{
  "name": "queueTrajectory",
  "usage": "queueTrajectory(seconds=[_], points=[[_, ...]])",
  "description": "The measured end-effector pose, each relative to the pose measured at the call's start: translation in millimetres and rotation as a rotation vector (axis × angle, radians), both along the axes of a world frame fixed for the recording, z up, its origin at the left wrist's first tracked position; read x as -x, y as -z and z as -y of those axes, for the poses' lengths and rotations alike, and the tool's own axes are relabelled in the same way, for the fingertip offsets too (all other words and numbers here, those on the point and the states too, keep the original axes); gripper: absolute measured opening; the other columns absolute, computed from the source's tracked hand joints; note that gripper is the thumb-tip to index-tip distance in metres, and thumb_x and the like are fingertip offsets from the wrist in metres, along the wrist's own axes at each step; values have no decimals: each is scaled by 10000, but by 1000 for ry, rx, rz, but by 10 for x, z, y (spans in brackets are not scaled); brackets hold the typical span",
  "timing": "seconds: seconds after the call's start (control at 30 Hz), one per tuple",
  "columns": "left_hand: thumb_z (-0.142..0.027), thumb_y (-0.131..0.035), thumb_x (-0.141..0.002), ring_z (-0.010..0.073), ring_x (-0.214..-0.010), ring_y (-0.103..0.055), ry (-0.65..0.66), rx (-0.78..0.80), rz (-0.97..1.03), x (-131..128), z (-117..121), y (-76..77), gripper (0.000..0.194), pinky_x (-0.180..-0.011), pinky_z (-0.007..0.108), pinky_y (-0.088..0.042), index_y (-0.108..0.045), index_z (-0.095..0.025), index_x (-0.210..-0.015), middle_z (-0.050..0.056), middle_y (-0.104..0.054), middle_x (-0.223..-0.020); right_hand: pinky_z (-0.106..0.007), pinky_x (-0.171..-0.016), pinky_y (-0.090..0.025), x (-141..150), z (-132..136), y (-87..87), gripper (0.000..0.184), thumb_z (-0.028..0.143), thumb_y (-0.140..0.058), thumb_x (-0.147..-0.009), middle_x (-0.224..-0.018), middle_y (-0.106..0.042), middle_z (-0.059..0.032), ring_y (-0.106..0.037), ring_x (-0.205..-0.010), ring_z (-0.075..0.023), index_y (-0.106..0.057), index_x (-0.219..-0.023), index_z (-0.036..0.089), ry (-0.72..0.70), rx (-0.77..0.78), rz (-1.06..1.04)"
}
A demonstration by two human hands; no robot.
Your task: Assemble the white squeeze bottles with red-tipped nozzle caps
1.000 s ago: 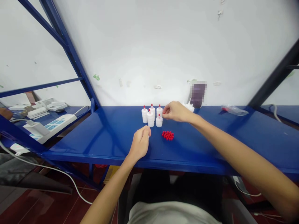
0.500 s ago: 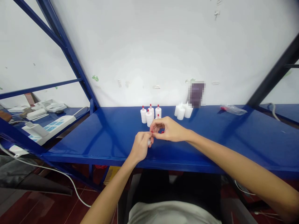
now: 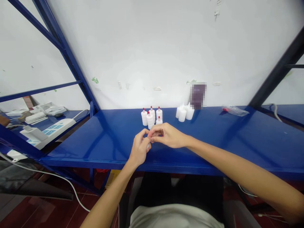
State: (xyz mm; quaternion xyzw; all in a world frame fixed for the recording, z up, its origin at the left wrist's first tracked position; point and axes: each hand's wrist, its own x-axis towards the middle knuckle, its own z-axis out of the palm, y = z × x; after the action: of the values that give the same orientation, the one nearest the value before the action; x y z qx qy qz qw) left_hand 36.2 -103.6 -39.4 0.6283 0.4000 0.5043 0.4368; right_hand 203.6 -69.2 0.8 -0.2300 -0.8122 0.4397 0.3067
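Observation:
My left hand (image 3: 139,147) is closed round a small white squeeze bottle (image 3: 148,146), and only a sliver of it shows between the fingers. Above it my right hand (image 3: 167,135) pinches at the bottle's top, its fingertips meeting my left thumb and forefinger. A small red cap showed at those fingertips a moment ago; the fingers now cover it. Just beyond my hands stand several white bottles with red caps (image 3: 144,117), upright in a cluster. Farther right, several white bottles (image 3: 182,114) without red caps stand close together.
The blue tabletop (image 3: 106,139) backs onto a white wall. A clear plastic bag (image 3: 235,110) with something red in it lies at the back right. A blurred dark object (image 3: 198,96) leans on the wall. Left of the blue frame post lies a white power strip (image 3: 52,131).
Both hands have shifted slightly left in view, still together. The red spot at my right fingertips is now covered. My left forefinger has risen and bent over the bottle's top.

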Motion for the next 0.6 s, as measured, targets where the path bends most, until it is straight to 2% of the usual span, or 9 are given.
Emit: queueTrajectory(seconds=[0.13, 0.3, 0.43, 0.5, 0.6], points=[[-336, -476, -820, 56, -385, -332, -46, -25, 32, 8, 21, 17, 150, -412, 183, -258, -459, -195, -868, -99, -423, -509, -301, -739, -550, 36, 19, 8, 103, 208, -633, -868, -859, -728, -43, -689, -790, -167, -701, -921, 152, -7, -9, -27], [-287, -473, -793, 54, -397, -337, -35, -26, 26, 19, 15, 43, 122, -416, 179, -251, -450, -196, -872, -94, -426, -528, -303, -680, -546, 92, 51, 6, 100, 212, -641, -861, -793, -746, -32, -687, -719, -171, -723, -899, 171, 34, -62, 24], [-386, -462, -869, 81, -417, -386, -40, -4, 116, 13, -14, 57, 233, -432, 189, -302, -437, -212, -1023, -92, -478, -538, -292, -679, -524, 35, -16, -117, 121, 213, -620, -880, -765, -742, -32, -680, -705, -163, -719, -925, 158, 48, -107, 100], [-445, -421, -902, 100, -440, -408, -66, 38, 146, 5, -44, 71, 293, -442, 197, -315, -412, -222, -1091, -81, -514, -555, -290, -681, -510, -74, -129, -227, 128, 219, -614, -886, -785, -737, -45, -670, -713, -163, -709, -933, 146, 142, -180, 131], [-370, -404, -887, 108, -496, -425, -113, 71, 93, -10, -98, 105, 202, -481, 206, -329, -430, -221, -1021, -66, -518, -599, -304, -711, -480, -277, -366, -385, 144, 182, -575, -899, -871, -724, -75, -642, -768, -172, -698, -958, 138, 463, -452, 176]])
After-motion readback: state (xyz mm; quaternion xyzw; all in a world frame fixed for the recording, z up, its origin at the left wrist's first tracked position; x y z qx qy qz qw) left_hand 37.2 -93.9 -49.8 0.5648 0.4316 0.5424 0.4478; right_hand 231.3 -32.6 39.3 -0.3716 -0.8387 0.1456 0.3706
